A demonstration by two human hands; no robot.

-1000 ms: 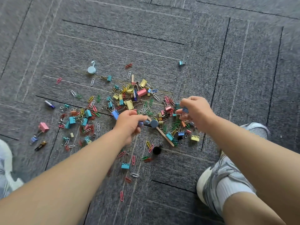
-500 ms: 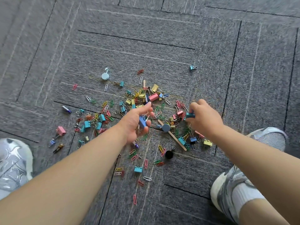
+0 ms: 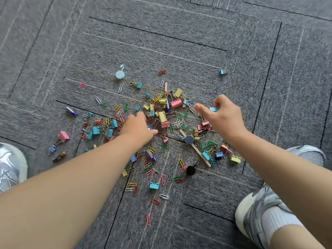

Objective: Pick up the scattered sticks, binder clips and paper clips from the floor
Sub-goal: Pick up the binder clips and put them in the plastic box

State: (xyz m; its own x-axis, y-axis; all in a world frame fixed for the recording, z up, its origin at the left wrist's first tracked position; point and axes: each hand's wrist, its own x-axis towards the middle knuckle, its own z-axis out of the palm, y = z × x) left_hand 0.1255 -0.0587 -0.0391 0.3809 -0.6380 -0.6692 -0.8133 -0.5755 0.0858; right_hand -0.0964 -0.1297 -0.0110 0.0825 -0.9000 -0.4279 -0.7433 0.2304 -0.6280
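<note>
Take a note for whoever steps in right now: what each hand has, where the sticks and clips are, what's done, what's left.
Left hand: curled low over the pile, a blue piece at its thumb, likely a clip.
Right hand: pinches a light blue binder clip.
Main pile lies on the carpet between the hands. Long stick right of centre, short stick at the far edge.
Strays: teal binder clip far right, pink binder clip left, pink paper clip nearest.
Done: barely anything. Left: nearly all; no container in view.

Silver sneakers flank grey carpet; a pale-blue round hook lies there.
</note>
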